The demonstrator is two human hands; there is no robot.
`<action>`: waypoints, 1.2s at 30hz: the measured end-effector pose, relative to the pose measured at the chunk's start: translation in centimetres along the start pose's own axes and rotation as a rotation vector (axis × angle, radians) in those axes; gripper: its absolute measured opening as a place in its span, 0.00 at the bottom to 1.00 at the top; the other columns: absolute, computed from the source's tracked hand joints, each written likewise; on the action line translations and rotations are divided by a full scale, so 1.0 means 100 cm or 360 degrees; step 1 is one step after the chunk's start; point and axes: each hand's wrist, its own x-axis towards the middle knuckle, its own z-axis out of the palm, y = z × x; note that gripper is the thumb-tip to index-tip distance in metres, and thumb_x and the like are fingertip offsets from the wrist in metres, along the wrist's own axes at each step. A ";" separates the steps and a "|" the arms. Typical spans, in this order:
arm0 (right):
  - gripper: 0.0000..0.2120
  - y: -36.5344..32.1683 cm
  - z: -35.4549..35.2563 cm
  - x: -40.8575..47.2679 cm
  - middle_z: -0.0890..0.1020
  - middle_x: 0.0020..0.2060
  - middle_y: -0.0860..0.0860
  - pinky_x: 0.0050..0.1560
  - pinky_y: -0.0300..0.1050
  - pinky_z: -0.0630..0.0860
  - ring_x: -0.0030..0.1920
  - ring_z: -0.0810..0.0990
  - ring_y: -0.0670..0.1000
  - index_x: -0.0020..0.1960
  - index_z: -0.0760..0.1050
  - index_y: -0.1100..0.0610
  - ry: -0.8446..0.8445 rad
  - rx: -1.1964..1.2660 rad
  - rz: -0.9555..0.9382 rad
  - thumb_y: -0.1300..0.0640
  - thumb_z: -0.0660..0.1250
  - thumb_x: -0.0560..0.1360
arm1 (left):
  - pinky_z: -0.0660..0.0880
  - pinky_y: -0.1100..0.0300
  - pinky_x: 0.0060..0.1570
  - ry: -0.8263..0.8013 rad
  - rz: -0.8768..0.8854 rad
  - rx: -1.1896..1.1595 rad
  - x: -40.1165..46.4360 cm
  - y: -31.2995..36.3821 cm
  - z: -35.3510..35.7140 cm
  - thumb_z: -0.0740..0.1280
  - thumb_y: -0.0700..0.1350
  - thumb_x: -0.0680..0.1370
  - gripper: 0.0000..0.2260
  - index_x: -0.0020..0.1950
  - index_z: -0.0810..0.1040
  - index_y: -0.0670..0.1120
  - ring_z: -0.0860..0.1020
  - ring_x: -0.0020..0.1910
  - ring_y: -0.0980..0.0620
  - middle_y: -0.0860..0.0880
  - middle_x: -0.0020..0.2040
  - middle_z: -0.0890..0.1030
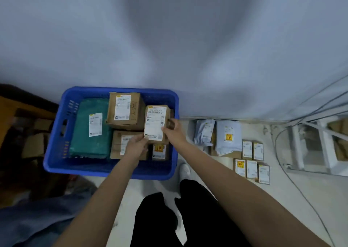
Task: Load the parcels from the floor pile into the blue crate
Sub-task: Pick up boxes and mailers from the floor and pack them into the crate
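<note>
Both hands (138, 144) (172, 131) grip box (155, 122) over blue crate (56, 133); fingertips hidden behind.

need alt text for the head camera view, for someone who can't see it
Seen from above, a person's left hand and right hand hold a small labelled cardboard box over a blue crate already holding a green mailer and other cardboard boxes. To the right, grey mailers and small boxes lie on the pale floor.
</note>
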 end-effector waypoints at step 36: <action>0.36 0.105 0.092 0.251 0.65 0.72 0.62 0.63 0.54 0.74 0.67 0.71 0.62 0.78 0.45 0.57 0.0181 -0.0863 0.0557 0.65 0.60 0.76 | 0.68 0.55 0.68 -0.0641 -0.0606 -0.0127 0.252 -0.071 0.054 0.61 0.38 0.79 0.23 0.74 0.64 0.44 0.71 0.65 0.49 0.46 0.70 0.70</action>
